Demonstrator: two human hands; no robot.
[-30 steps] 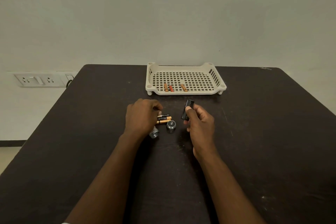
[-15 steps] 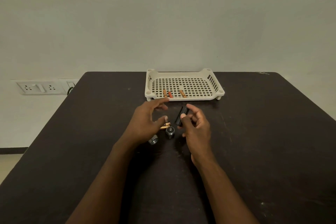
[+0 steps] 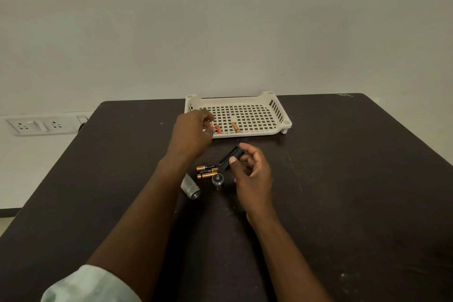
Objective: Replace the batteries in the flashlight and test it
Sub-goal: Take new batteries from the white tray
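Dark desk [image 3: 343, 179], seen from the head camera. At the middle of the far edge: a cream slotted tray [image 3: 274, 105], open side toward the person. In the tray, near its front lip: one red battery [image 3: 218, 129] and one orange battery [image 3: 235, 127], apart from each other. Left hand [image 3: 191, 132]: reached over the tray's front left corner, fingers curled with the tips drawn together just beside the red battery; a small pale object shows at the fingertips, but what it is, or whether it is pinched, cannot be told. Right hand [image 3: 252, 174]: raised over the middle of the desk, thumb and forefinger pinching a black battery holder [image 3: 230, 160], held tilted. On the desk between the two forearms: two black-and-copper batteries [image 3: 207, 171] lying side by side, touching; just beside them, toward the near edge, a small round metal flashlight cap [image 3: 217, 179]; toward the left edge from the cap, the silver flashlight body [image 3: 190, 187], lying on its side, open end toward the person, partly hidden under the left forearm. On the wall beyond the left edge: a white socket strip [image 3: 34, 126].
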